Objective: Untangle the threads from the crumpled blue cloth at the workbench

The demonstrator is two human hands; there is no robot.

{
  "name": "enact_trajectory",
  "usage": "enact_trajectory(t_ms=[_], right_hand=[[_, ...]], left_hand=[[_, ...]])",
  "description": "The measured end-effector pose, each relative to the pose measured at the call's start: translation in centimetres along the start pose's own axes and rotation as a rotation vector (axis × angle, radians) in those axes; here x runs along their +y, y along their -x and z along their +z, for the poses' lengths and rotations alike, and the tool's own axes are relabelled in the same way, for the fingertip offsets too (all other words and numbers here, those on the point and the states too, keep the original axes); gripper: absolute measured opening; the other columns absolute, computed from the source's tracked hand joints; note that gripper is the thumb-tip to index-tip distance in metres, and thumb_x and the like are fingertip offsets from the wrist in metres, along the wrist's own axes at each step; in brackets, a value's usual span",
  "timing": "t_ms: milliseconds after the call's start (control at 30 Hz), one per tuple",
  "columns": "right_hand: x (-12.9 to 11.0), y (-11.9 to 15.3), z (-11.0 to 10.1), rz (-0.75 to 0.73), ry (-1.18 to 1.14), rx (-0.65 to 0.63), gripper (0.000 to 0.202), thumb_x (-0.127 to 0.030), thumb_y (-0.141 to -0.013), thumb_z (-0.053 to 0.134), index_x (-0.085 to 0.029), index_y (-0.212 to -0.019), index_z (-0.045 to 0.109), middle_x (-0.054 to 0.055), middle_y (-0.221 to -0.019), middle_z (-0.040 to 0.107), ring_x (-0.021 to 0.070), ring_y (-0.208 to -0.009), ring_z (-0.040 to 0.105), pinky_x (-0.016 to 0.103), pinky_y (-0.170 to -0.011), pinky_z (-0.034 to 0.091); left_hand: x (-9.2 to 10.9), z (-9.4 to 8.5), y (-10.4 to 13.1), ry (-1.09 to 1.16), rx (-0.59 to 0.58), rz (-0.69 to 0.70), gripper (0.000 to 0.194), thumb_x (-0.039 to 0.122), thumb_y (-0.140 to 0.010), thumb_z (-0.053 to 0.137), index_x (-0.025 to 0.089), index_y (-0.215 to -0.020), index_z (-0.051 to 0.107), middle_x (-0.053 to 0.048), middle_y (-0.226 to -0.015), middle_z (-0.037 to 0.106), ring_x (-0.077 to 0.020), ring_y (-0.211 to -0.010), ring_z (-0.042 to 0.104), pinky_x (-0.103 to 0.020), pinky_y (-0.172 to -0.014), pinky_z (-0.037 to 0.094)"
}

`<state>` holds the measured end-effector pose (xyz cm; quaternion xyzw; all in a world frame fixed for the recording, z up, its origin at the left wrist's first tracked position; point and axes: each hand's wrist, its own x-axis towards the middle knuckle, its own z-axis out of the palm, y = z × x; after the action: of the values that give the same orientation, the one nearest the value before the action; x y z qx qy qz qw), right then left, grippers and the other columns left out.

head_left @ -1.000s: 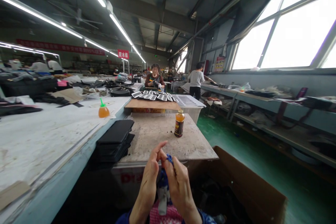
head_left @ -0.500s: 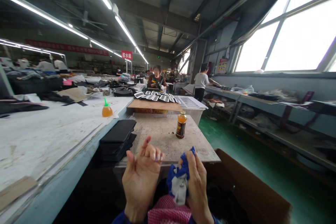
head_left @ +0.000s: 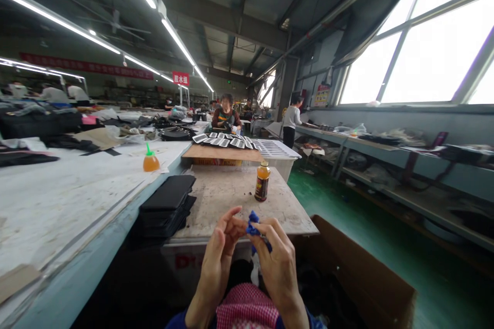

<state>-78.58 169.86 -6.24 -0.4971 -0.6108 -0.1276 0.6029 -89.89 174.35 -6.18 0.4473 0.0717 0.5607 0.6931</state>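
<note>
A crumpled blue cloth point(head_left: 252, 223) with a whitish part hanging below is pinched in the fingers of my right hand point(head_left: 276, 254). My left hand point(head_left: 219, 247) faces it, fingers apart and slightly curled, its fingertips at the cloth's left edge. Both hands are over my lap, at the near edge of a worn board point(head_left: 227, 200). On that board stands a bottle of orange liquid point(head_left: 262, 182) with a dark label. Left of the board lies a stack of black sheets point(head_left: 168, 198).
A squeeze bottle with a green tip point(head_left: 151, 160) stands on the long white table point(head_left: 88, 185). An open cardboard box point(head_left: 358, 267) is at the right. Beyond the board, a person point(head_left: 226, 115) works behind white-and-black pieces point(head_left: 222, 140); another person point(head_left: 292, 121) stands by shelves.
My left hand has turned and its fingers have come to the blue cloth. My right hand has moved slightly left, and less of the cloth's whitish part shows. The view has shifted slightly.
</note>
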Motion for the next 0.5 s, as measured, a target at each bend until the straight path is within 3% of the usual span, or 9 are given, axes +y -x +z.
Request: enact_trajectory(t_ms=[133,300,400,500], right_hand=[[1.2,0.1,-0.4,-0.042,0.127,-0.038,0.021,-0.024,-0.097,0.054,-0.017,-0.079,0.061,0.000,-0.072,0.055,0.0096,-0.063,0.055,0.019,-0.059,0.041],[2.1,0.7,0.9,-0.072,0.218,-0.157,0.030,-0.024,-0.099,0.047,-0.017,-0.070,0.053,0.000,-0.065,0.054,0.0091,-0.056,0.048,0.023,-0.054,0.030],[2.4,1.0,2.0,0.099,0.037,-0.156,0.037,-0.031,-0.098,0.046,-0.017,-0.064,0.048,-0.001,-0.059,0.049,0.0087,-0.054,0.045,0.022,-0.053,0.029],[2.3,0.7,1.8,0.388,-0.379,-0.050,0.042,-0.046,-0.095,0.050,-0.019,-0.064,0.046,-0.002,-0.057,0.046,0.0095,-0.051,0.043,0.022,-0.050,0.035]], left_hand=[[0.1,-0.8,-0.1,-0.178,-0.033,-0.043,0.060,0.061,-0.092,0.048,0.018,-0.134,0.047,-0.008,-0.100,0.069,-0.0230,-0.094,0.068,-0.035,-0.090,0.053],[1.8,-2.0,-0.4,-0.363,-0.044,-0.186,0.075,0.071,-0.086,0.049,0.020,-0.140,0.037,-0.009,-0.106,0.066,-0.0275,-0.083,0.072,-0.040,-0.076,0.058],[2.9,-2.7,-0.4,-0.373,-0.071,-0.205,0.093,0.079,-0.079,0.049,0.020,-0.148,0.027,-0.016,-0.113,0.067,-0.0315,-0.081,0.073,-0.042,-0.070,0.058],[3.7,-3.3,-0.3,-0.138,-0.198,-0.181,0.111,0.089,-0.070,0.046,0.017,-0.152,0.024,-0.023,-0.119,0.068,-0.0392,-0.103,0.069,-0.048,-0.086,0.056]])
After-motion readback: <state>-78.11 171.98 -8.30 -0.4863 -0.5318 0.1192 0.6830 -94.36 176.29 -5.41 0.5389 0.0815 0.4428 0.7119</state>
